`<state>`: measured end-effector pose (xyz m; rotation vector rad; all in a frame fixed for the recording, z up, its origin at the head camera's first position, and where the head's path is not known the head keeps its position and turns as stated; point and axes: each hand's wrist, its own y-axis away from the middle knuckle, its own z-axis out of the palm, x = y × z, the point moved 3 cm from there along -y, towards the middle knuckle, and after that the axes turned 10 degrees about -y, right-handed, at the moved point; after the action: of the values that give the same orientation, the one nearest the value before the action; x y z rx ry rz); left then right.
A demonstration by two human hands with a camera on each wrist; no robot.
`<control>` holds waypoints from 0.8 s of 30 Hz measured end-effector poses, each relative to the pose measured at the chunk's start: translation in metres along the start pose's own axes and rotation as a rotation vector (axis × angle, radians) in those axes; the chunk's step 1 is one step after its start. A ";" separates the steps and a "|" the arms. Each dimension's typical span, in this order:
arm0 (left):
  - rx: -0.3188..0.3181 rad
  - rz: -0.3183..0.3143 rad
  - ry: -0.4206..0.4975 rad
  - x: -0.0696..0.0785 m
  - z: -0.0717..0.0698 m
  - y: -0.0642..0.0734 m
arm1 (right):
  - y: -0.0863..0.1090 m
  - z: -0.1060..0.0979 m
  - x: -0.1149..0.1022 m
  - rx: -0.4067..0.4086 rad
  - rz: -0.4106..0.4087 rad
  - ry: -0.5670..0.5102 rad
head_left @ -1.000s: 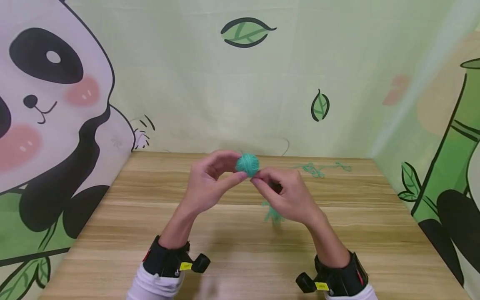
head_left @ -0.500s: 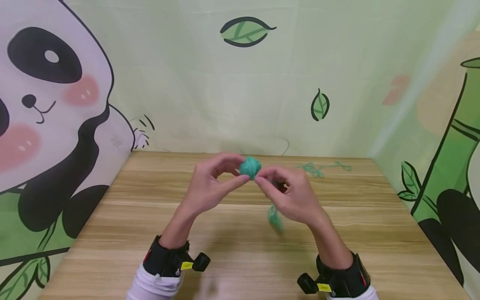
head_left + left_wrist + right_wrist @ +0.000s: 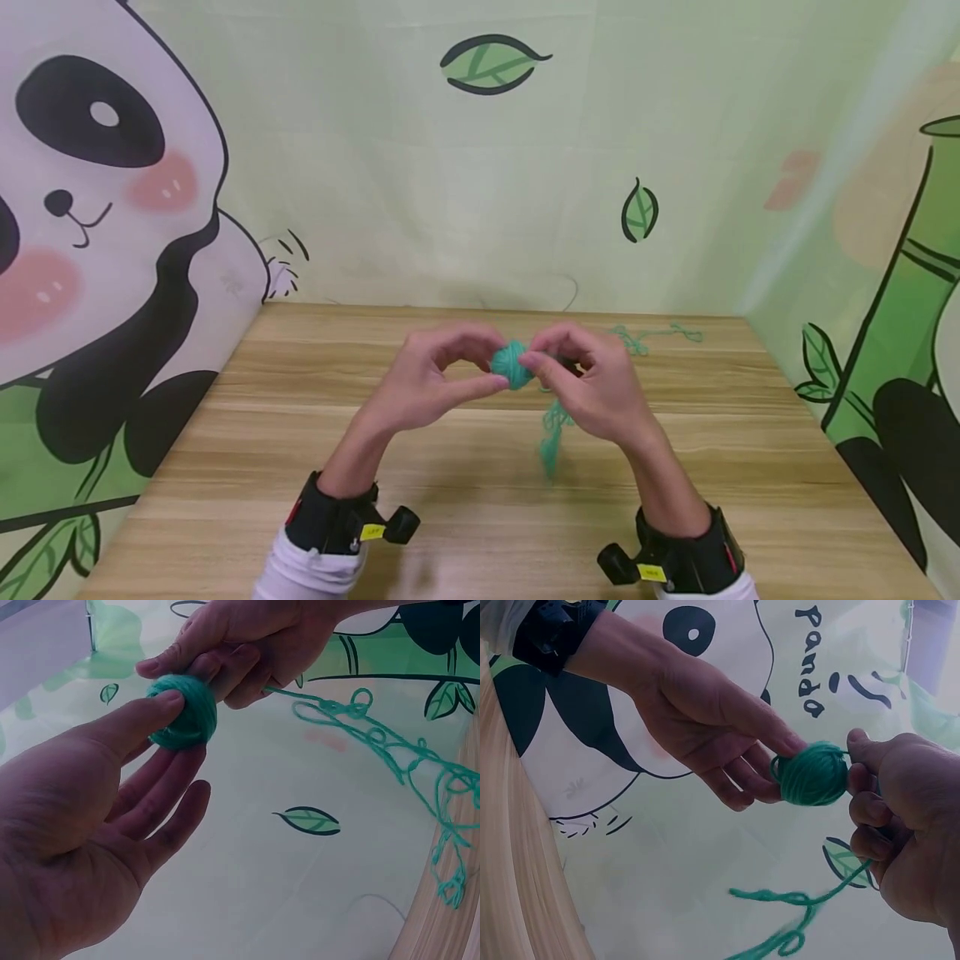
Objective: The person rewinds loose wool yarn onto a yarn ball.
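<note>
A small teal ball of yarn (image 3: pixel 510 365) is held above the table, between thumb and fingertips of my left hand (image 3: pixel 442 379). My right hand (image 3: pixel 588 379) is right beside the ball, pinching the yarn strand at its right side. In the right wrist view a short taut strand runs from the ball (image 3: pixel 814 774) to the right thumb and forefinger, and the other fingers curl over the strand. From below the right hand hangs a loose, tangled length of yarn (image 3: pixel 552 442), its loops (image 3: pixel 375 735) plain in the left wrist view.
More loose yarn (image 3: pixel 656 336) lies near the back right edge of the wooden table (image 3: pixel 480 517). Behind the table hangs a green backdrop (image 3: pixel 375 167) printed with a panda and leaves. Each wrist wears a black strap (image 3: pixel 337 517) with a small camera.
Both hands and the yarn ball have come down and slightly right. The ball has turned, and my right fingers have moved up against its right side. The hanging yarn has swung.
</note>
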<state>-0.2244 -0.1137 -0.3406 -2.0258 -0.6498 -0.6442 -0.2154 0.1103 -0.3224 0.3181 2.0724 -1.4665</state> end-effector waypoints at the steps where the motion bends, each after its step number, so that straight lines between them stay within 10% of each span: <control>1: -0.011 0.005 0.008 0.000 0.000 0.000 | 0.000 0.000 0.000 0.002 -0.001 -0.004; 24: -0.180 0.111 0.247 0.008 0.009 0.002 | -0.001 -0.001 0.010 0.050 0.000 -0.004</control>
<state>-0.2159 -0.1055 -0.3403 -2.0851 -0.3419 -0.8956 -0.2242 0.1097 -0.3276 0.3341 2.0349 -1.5191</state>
